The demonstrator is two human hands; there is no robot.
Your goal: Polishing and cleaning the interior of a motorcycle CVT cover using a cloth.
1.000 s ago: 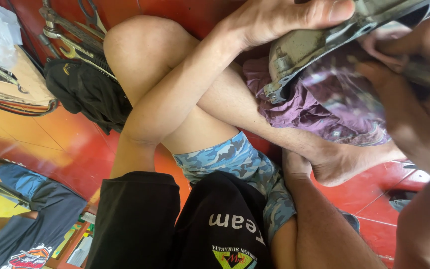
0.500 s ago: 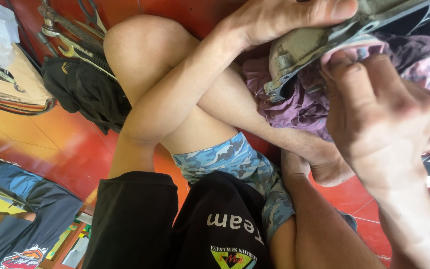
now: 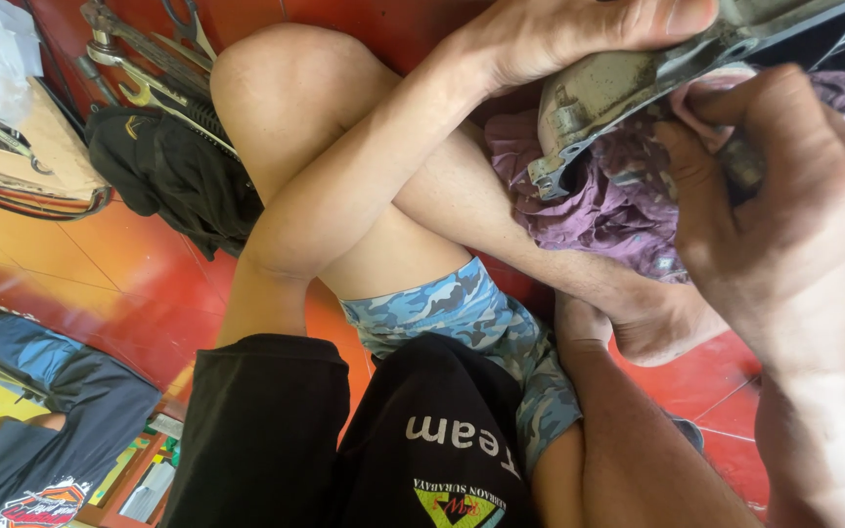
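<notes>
**Two hands cleaning a grimy metal casing over a red floor**

A person sits on a red tiled floor [image 3: 139, 284] with knees bent, seen from their own head looking down. The landmark is a dirty grey metal casing [image 3: 628, 93] at the top right of the view. The left hand [image 3: 579, 34] lies flat across the top of the casing, fingers spread and pressing down to steady it. The right hand [image 3: 784, 215] is just below the casing, fingers curled tight around a pinkish-purple rag [image 3: 599, 210], pushing a fold of it against the casing's underside. The rest of the rag hangs beneath the casing, draped over the person's shin.

Well to the left of the casing, past the raised knee, a black cloth bag [image 3: 163, 181] lies on the floor with wrenches [image 3: 139, 68] resting on and above it. Further left is a flat piece of cardboard [image 3: 36, 156] with cables beside it.

To wipe well, the top hand should probably hold the casing firmly so it cannot rock, while the rag hand works a clean fold into the corners and bolt lugs with short firm strokes.
</notes>
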